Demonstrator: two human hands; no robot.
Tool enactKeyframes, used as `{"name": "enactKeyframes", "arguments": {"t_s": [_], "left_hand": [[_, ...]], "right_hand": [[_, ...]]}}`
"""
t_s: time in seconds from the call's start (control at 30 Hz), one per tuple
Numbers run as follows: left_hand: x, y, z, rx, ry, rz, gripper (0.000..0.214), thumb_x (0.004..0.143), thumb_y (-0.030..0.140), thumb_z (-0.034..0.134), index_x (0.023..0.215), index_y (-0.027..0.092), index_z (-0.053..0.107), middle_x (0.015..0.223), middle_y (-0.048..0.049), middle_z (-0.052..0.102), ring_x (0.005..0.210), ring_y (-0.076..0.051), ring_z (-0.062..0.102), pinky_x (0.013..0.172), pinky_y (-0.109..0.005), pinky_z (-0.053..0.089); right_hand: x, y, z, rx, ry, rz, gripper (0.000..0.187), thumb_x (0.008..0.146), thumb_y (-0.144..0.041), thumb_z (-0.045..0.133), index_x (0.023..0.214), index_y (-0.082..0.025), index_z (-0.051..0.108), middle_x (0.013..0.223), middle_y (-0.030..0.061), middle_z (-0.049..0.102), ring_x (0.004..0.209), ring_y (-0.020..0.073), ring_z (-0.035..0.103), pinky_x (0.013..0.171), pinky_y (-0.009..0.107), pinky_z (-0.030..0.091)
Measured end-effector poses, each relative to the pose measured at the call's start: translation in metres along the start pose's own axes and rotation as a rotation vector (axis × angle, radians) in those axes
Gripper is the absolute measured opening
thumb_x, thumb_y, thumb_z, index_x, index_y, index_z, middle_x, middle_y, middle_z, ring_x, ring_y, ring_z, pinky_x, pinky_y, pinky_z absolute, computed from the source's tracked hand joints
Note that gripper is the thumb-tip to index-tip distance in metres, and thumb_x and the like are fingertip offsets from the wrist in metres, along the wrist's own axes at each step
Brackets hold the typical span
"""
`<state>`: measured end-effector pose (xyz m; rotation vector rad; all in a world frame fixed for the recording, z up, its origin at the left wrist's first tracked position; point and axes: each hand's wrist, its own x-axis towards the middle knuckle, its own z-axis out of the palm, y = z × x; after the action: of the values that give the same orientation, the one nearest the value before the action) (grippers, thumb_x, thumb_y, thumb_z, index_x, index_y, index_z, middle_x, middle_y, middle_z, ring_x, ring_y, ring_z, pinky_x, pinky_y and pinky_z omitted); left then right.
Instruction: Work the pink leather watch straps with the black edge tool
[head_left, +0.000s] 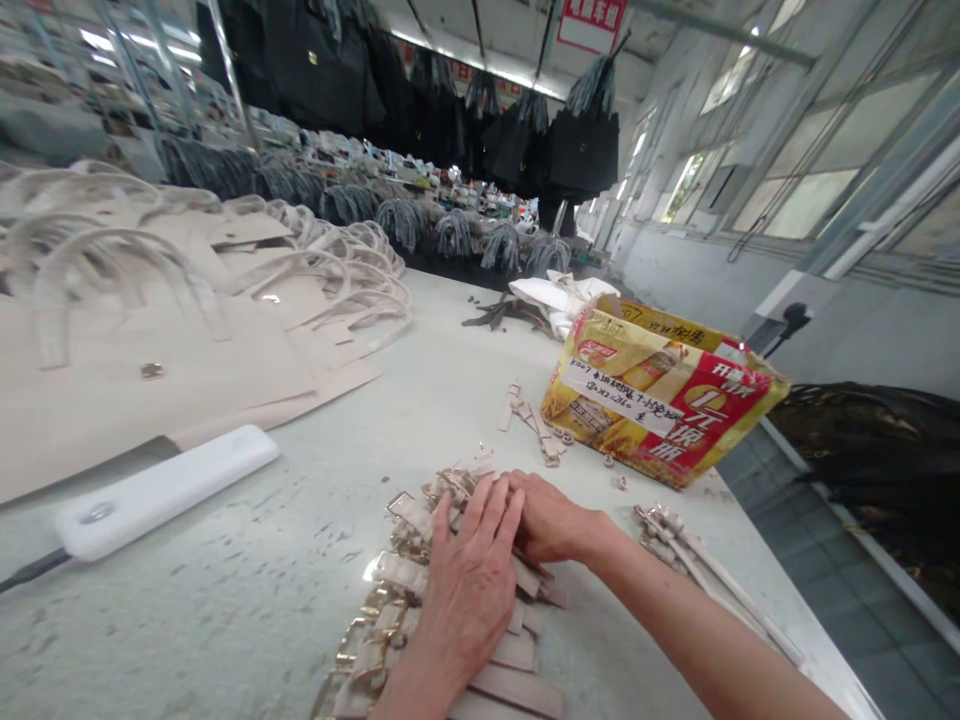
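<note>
A row of short beige buckle straps (514, 655) with gold metal buckles lies overlapped on the table in front of me. My left hand (474, 575) rests palm down on their upper end, its fingers stretched out. Just to its right, my right hand (551, 518) bends its fingers down into the same straps, against the left fingertips. Its own fingertips are hidden, so what it grips cannot be made out. A few loose buckle straps (534, 425) lie beyond the hands, beside small round metal pieces (622, 483).
A yellow and red cardboard box (645, 400) stands at the right. Long thin straps (701, 570) lie near the table's right edge. At left are stacked beige bag panels with handles (217, 330) and a white corded device (172, 490). Dark bags (577, 150) hang behind the table (315, 560).
</note>
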<state>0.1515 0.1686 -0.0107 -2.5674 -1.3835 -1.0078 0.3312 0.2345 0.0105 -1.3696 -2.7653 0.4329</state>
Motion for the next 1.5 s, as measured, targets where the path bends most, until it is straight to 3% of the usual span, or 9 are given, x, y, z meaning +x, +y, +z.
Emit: {"name": "enactKeyframes", "arguments": {"t_s": [0.17, 0.27, 0.43, 0.57, 0.7, 0.9, 1.07, 1.33, 1.5], "left_hand": [[0.0, 0.001, 0.005, 0.044, -0.041, -0.055, 0.055, 0.099, 0.02, 0.06, 0.153, 0.018, 0.068, 0.154, -0.0131, 0.076, 0.15, -0.033, 0.062, 0.13, -0.064, 0.034], [-0.002, 0.002, 0.006, 0.058, -0.079, -0.06, 0.047, 0.1, 0.02, 0.061, 0.145, 0.019, 0.073, 0.148, -0.0137, 0.079, 0.148, -0.032, 0.064, 0.131, -0.064, 0.036], [-0.004, 0.001, 0.004, 0.069, -0.123, -0.048, 0.037, 0.102, 0.02, 0.062, 0.134, 0.019, 0.078, 0.144, -0.0134, 0.081, 0.146, -0.032, 0.065, 0.13, -0.067, 0.039], [-0.003, -0.001, 0.003, 0.074, -0.129, -0.038, 0.035, 0.101, 0.02, 0.064, 0.133, 0.02, 0.079, 0.141, -0.0121, 0.082, 0.146, -0.032, 0.065, 0.129, -0.066, 0.041], [-0.002, 0.0, 0.002, 0.078, -0.125, -0.037, 0.032, 0.101, 0.02, 0.066, 0.13, 0.019, 0.08, 0.137, -0.011, 0.083, 0.144, -0.032, 0.066, 0.13, -0.064, 0.041], [-0.003, 0.002, 0.004, 0.078, -0.118, -0.038, 0.03, 0.103, 0.02, 0.064, 0.127, 0.02, 0.081, 0.137, -0.0117, 0.084, 0.144, -0.032, 0.067, 0.128, -0.063, 0.042], [-0.003, 0.002, 0.003, 0.067, -0.118, -0.038, 0.031, 0.103, 0.02, 0.064, 0.129, 0.019, 0.081, 0.137, -0.0115, 0.084, 0.144, -0.032, 0.067, 0.128, -0.066, 0.043], [-0.002, 0.002, 0.002, 0.057, -0.126, -0.035, 0.031, 0.104, 0.02, 0.063, 0.129, 0.019, 0.081, 0.136, -0.0127, 0.084, 0.145, -0.033, 0.067, 0.127, -0.068, 0.044], [-0.004, 0.001, 0.002, 0.053, -0.13, -0.041, 0.031, 0.104, 0.02, 0.063, 0.129, 0.019, 0.081, 0.137, -0.0129, 0.083, 0.146, -0.033, 0.066, 0.128, -0.068, 0.044]], "right_hand": [[-0.015, 0.012, -0.023, 0.369, -0.079, -0.071, 0.07, 0.071, -0.017, 0.087, 0.14, -0.02, 0.073, 0.14, 0.012, 0.073, 0.125, 0.0308, 0.067, 0.113, 0.043, 0.054], [-0.016, 0.035, -0.043, 0.508, -0.15, 0.119, 0.06, 0.074, -0.025, 0.093, 0.133, -0.024, 0.081, 0.128, 0.0046, 0.081, 0.115, 0.0258, 0.074, 0.103, 0.035, 0.059], [0.022, 0.075, -0.059, 0.275, 0.195, 0.663, 0.03, 0.092, -0.022, 0.078, 0.12, -0.019, 0.084, 0.12, 0.0108, 0.085, 0.113, 0.0282, 0.079, 0.093, 0.031, 0.06], [0.054, 0.09, -0.055, 0.134, 0.243, 0.845, 0.023, 0.083, -0.011, 0.081, 0.106, -0.015, 0.084, 0.118, 0.0187, 0.084, 0.119, 0.0352, 0.079, 0.096, 0.035, 0.061], [0.069, 0.094, -0.051, 0.081, 0.234, 0.926, 0.037, 0.081, -0.01, 0.083, 0.117, -0.015, 0.081, 0.125, 0.0216, 0.083, 0.124, 0.0358, 0.078, 0.1, 0.037, 0.061], [0.077, 0.093, -0.042, 0.112, 0.255, 0.922, 0.052, 0.095, -0.024, 0.076, 0.144, -0.01, 0.068, 0.125, 0.0229, 0.083, 0.113, 0.0322, 0.083, 0.091, 0.033, 0.064], [0.067, 0.092, -0.035, 0.166, 0.2, 0.824, 0.045, 0.099, -0.015, 0.064, 0.143, -0.019, 0.074, 0.085, 0.0065, 0.086, 0.074, 0.0234, 0.084, 0.072, 0.026, 0.063], [0.051, 0.099, -0.045, -0.038, 0.136, 0.545, 0.052, 0.09, -0.003, 0.067, 0.132, -0.03, 0.084, 0.148, 0.0085, 0.072, 0.14, 0.0277, 0.067, 0.112, 0.032, 0.052], [0.046, 0.097, -0.057, -0.14, 0.075, 0.398, 0.038, 0.094, -0.006, 0.066, 0.124, -0.023, 0.083, 0.147, 0.0106, 0.072, 0.144, 0.027, 0.061, 0.117, 0.035, 0.044]]}}
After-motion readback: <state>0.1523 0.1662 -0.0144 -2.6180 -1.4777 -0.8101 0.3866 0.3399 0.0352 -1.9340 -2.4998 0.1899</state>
